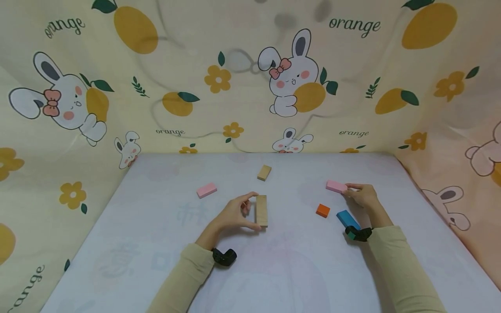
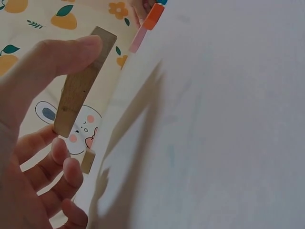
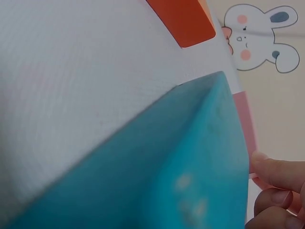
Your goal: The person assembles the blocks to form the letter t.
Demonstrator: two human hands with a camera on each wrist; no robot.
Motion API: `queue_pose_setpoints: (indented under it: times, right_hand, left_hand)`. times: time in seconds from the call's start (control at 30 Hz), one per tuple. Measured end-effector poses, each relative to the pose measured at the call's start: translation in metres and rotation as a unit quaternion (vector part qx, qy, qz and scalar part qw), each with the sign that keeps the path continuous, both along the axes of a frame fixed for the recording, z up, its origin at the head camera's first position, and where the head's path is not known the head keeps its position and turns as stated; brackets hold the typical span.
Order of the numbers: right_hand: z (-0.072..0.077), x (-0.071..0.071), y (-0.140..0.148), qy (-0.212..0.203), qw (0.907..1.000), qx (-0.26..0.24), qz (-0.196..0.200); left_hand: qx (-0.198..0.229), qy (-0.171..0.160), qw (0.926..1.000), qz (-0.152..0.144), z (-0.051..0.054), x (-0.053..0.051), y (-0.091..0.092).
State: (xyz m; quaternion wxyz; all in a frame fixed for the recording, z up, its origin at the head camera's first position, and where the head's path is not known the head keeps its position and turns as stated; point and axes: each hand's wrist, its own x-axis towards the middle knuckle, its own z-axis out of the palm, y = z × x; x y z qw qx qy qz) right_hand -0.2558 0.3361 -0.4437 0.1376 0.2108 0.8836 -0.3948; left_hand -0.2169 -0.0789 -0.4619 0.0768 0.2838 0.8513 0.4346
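My left hand [image 1: 234, 212] holds a long plain wooden block [image 1: 261, 211] by its two ends, thumb at the near end and index finger at the far one. In the left wrist view the same wooden block [image 2: 81, 88] is off the table, its shadow falling beside it. To the right, my right hand [image 1: 364, 195] pinches the right end of a pink block [image 1: 335, 186] lying on the table. A blue block [image 1: 347, 220] lies just below that hand, partly hidden by the wrist camera, and fills much of the right wrist view. An orange block [image 1: 322, 211] sits left of the blue one.
Another pink block [image 1: 206, 190] lies to the left, and a smaller wooden block [image 1: 264, 173] lies at the back middle. The white table [image 1: 168, 287] ends against a patterned cloth [image 1: 250, 100] at the back and sides.
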Motion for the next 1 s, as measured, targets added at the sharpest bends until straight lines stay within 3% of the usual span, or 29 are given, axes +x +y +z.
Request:
queue_pose_setpoints:
  times: [0.47,1.0]
  right_hand:
    - [0.000,0.001,0.000,0.001,1.0000,-0.008,0.005]
    - [0.003,0.001,0.000,-0.001,0.9999,-0.015,0.005]
  left_hand:
    - [-0.019,-0.011,0.9997,0.009,-0.005,-0.002,0.016]
    - [-0.080,-0.024,0.9956,0.043,0.002,0.002,0.025]
